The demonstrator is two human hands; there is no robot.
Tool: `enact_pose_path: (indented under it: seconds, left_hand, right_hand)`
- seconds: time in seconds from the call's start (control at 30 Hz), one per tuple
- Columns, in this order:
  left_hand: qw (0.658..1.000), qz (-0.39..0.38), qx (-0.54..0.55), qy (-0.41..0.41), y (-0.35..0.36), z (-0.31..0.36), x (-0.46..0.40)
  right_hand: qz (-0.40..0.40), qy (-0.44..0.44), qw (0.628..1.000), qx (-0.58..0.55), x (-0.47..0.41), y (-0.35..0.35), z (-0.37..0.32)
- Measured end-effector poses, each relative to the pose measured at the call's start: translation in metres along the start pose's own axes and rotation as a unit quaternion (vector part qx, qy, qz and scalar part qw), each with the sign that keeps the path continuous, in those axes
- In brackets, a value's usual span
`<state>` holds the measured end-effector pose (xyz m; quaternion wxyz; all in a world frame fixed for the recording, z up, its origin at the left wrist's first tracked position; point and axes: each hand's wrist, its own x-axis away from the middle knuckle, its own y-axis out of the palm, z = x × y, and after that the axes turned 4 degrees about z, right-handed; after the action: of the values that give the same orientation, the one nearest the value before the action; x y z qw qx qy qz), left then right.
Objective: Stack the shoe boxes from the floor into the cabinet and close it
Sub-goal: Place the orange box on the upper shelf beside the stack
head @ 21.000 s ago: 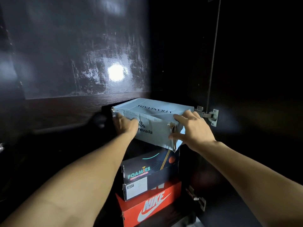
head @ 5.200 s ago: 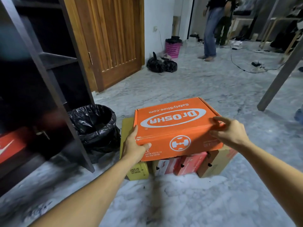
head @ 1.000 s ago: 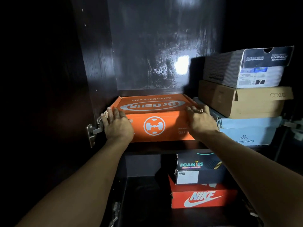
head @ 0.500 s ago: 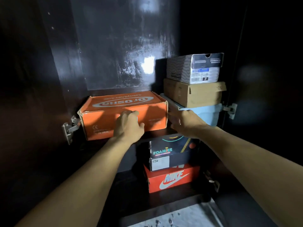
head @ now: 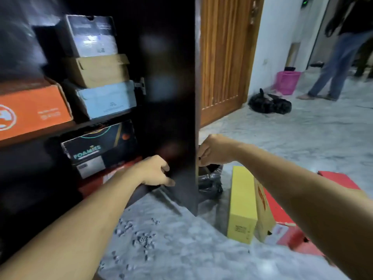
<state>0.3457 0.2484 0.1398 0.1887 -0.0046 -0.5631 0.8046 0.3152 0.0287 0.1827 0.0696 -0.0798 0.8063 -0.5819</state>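
A home room is indicated: marble floor (head: pixel 302 134), wooden door (head: pixel 224 57), dark cabinet (head: pixel 171 98) stacked with shoe boxes (head: pixel 101 98)

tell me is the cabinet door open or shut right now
Open. The cabinet door stands edge-on, leaving the stacked shoe boxes inside exposed; the right hand is at its edge.

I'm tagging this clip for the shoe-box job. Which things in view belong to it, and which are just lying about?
Belongs to the job:
- cabinet door
- orange box on the shelf
- stack of boxes beside it
- yellow box and red box on the floor

Just lying about:
- black bin bag
- pink basket
- wooden door
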Motion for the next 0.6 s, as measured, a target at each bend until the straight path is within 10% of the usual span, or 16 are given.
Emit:
enact_pose_path:
  seconds: [0.6]
  left_hand:
    - [0.971, -0.149, 0.145, 0.122, 0.278, 0.276, -0.084]
  right_hand:
    - [0.024, 0.375, 0.927, 0.012, 0.199, 0.067, 0.368]
